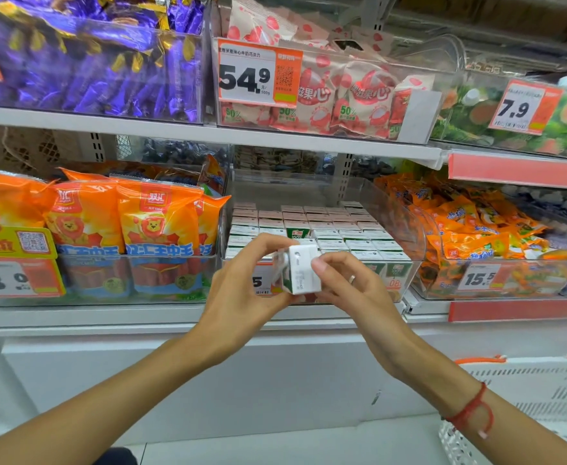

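Both hands hold one small white and green carton (300, 270) in the air, just near the front of the clear bin (406, 226) on the lower shelf. The left hand (241, 283) grips it from the left side with curled fingers, and the right hand (352, 283) pinches its right edge. Far behind it, rows of the same cartons (335, 229) fill the bin. Orange sausage bags (124, 223) stand on the left.
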Demonstrator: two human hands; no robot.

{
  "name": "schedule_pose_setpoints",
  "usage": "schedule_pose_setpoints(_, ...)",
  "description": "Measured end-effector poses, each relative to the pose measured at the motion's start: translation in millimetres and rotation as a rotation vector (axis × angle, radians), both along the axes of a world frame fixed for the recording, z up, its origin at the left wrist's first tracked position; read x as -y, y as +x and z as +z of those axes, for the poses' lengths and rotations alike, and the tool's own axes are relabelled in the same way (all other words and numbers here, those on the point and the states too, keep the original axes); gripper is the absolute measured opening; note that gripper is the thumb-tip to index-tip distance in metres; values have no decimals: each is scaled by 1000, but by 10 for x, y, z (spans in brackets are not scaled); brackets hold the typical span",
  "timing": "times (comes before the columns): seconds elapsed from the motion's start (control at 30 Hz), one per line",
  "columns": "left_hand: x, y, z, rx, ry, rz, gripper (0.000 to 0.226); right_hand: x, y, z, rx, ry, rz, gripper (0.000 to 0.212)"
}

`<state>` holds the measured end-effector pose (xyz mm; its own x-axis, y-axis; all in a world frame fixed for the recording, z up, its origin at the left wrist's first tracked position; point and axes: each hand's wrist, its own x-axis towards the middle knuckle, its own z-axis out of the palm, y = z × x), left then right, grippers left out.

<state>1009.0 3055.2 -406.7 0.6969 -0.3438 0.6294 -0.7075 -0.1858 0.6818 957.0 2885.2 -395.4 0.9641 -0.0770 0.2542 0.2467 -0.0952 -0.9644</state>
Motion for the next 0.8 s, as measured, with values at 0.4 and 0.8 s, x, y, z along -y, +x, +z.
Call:
schedule_pose_setpoints(0.4,82,-10,10,-401,-164,-95,63,66,9,-27,80,-198,-1,27)
schedule_pose_setpoints(0.8,-17,81,34,-1249,-180,-170,51,-34,-10,-43,141,-288,-34,27)
